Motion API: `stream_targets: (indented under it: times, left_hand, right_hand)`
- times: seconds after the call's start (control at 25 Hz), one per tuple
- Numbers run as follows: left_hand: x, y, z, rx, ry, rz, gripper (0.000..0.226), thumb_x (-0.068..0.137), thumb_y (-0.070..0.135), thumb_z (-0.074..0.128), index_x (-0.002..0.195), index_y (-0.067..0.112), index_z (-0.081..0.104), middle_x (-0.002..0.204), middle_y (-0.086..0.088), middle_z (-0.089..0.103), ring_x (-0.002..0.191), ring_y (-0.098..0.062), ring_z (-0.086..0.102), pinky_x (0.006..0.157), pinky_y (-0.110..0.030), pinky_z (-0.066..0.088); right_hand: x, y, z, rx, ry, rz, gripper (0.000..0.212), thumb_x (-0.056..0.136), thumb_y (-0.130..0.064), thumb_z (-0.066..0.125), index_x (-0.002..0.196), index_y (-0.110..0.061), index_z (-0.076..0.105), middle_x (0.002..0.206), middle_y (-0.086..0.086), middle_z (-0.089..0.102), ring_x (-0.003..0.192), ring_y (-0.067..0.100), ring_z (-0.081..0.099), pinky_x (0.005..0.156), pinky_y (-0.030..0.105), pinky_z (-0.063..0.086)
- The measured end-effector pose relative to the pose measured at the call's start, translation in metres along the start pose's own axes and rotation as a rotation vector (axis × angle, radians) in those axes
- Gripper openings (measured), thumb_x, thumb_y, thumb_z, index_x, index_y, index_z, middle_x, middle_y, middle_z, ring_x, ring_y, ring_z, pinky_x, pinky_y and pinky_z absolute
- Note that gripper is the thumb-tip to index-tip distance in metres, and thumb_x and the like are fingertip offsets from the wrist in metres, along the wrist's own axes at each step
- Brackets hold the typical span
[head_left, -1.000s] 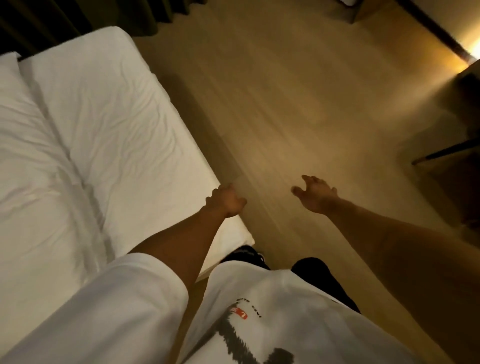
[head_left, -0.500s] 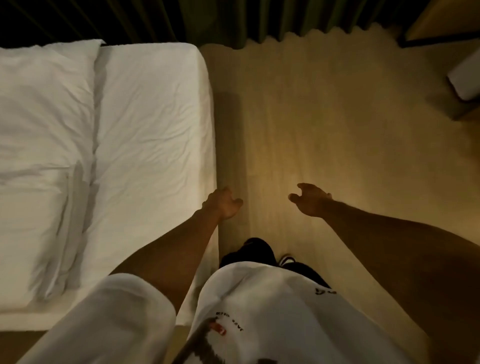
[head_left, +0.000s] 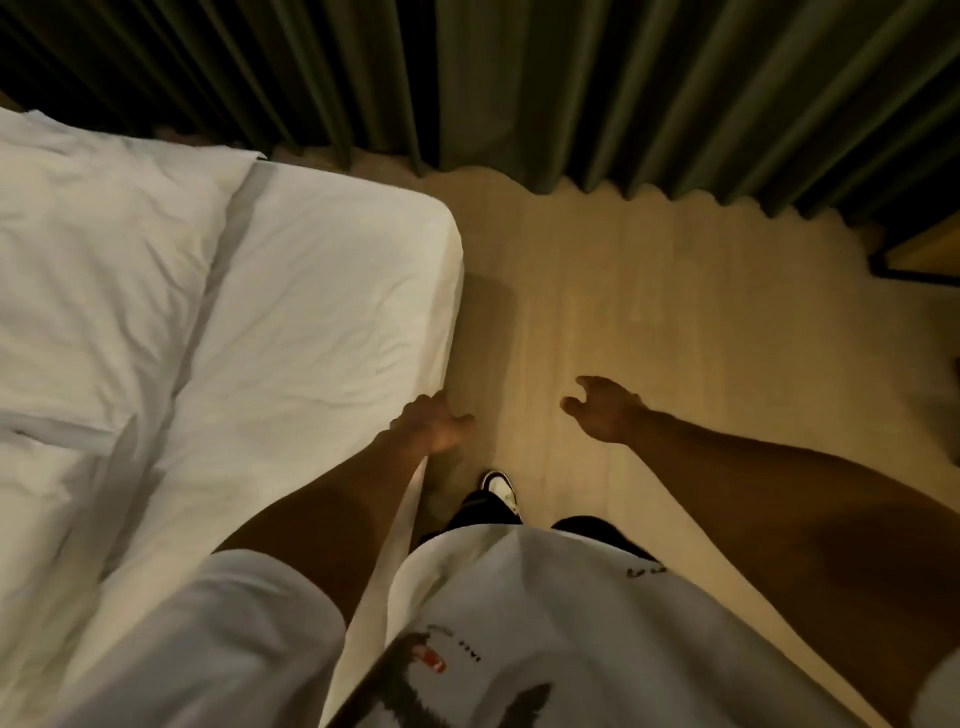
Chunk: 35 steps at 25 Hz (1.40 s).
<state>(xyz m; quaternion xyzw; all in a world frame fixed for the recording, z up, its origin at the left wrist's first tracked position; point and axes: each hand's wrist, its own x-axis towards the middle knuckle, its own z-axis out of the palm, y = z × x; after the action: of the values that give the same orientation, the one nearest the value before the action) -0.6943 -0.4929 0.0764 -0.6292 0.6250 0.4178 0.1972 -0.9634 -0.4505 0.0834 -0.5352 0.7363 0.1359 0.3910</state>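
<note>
the bed edge runs near-to-far just left of the loose, empty left hand; the empty right hand is farther right.

The single head-worn camera looks steeply down from standing height, bed at left, curtain far ahead, both hands near the frame's middle.
</note>
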Motion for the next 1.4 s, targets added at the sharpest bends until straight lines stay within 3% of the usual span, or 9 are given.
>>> stream_targets:
  times: [0.12,0.28,0.44,0.56,0.76,1.08,1.4]
  left_hand:
    - [0.050,0.033,-0.073,-0.015,0.052,-0.013,0.084,0.082,0.064,0.043,0.150,0.016,0.035,0.143,-0.013,0.052,0.130,-0.034,0.051,0.107,-0.047,0.044]
    - [0.125,0.070,-0.151,-0.050,0.080,-0.046,0.084,0.084,0.065,0.044,0.151,0.015,0.033,0.148,-0.014,0.046,0.135,-0.035,0.046,0.110,-0.048,0.041]
    - [0.210,0.106,-0.226,-0.134,0.147,-0.194,0.087,0.081,0.066,0.044,0.152,0.018,0.031,0.145,-0.013,0.050,0.134,-0.035,0.047,0.108,-0.050,0.042]
    - [0.250,0.130,-0.271,-0.242,0.200,-0.297,0.091,0.075,0.065,0.042,0.152,0.019,0.031,0.148,-0.013,0.047,0.136,-0.035,0.045,0.109,-0.051,0.041]
    - [0.309,0.163,-0.356,-0.419,0.279,-0.396,0.081,0.086,0.060,0.050,0.153,0.018,0.032,0.143,-0.017,0.051,0.134,-0.035,0.046,0.108,-0.047,0.041]
    - [0.440,0.110,-0.460,-0.686,0.276,-0.529,0.072,0.092,0.055,0.052,0.148,0.012,0.039,0.136,-0.017,0.058,0.128,-0.036,0.053,0.105,-0.044,0.045]
    - [0.462,0.035,-0.574,-1.040,0.432,-0.750,0.070,0.093,0.053,0.051,0.148,0.011,0.039,0.135,-0.016,0.058,0.127,-0.035,0.053,0.105,-0.043,0.045]
  right_hand:
    - [0.065,-0.030,-0.079,-0.034,0.023,-0.081,0.070,0.101,-0.055,0.038,0.158,-0.018,0.021,0.165,0.010,0.021,0.151,0.030,0.023,0.121,0.052,0.021]
    - [0.159,-0.059,-0.160,-0.090,-0.005,-0.150,0.070,0.101,-0.056,0.036,0.159,-0.020,0.018,0.166,0.008,0.018,0.152,0.028,0.019,0.122,0.053,0.016]
    - [0.278,-0.090,-0.250,-0.222,-0.083,-0.200,0.073,0.099,-0.060,0.034,0.158,-0.018,0.021,0.164,0.012,0.022,0.149,0.035,0.023,0.120,0.055,0.017]
    - [0.339,-0.138,-0.320,-0.234,-0.082,-0.365,0.071,0.100,-0.058,0.035,0.157,-0.018,0.022,0.162,0.012,0.025,0.148,0.035,0.026,0.119,0.054,0.018]
    - [0.428,-0.217,-0.418,-0.315,-0.145,-0.492,0.071,0.099,-0.055,0.040,0.157,-0.018,0.023,0.161,0.011,0.028,0.147,0.034,0.029,0.120,0.054,0.020]
    - [0.571,-0.398,-0.475,-0.434,-0.239,-0.645,0.070,0.098,-0.054,0.044,0.157,-0.020,0.025,0.162,0.010,0.030,0.147,0.031,0.031,0.119,0.051,0.027]
    - [0.633,-0.603,-0.502,-0.663,-0.346,-0.806,0.072,0.098,-0.053,0.048,0.156,-0.016,0.026,0.160,0.011,0.032,0.145,0.032,0.035,0.117,0.045,0.033]
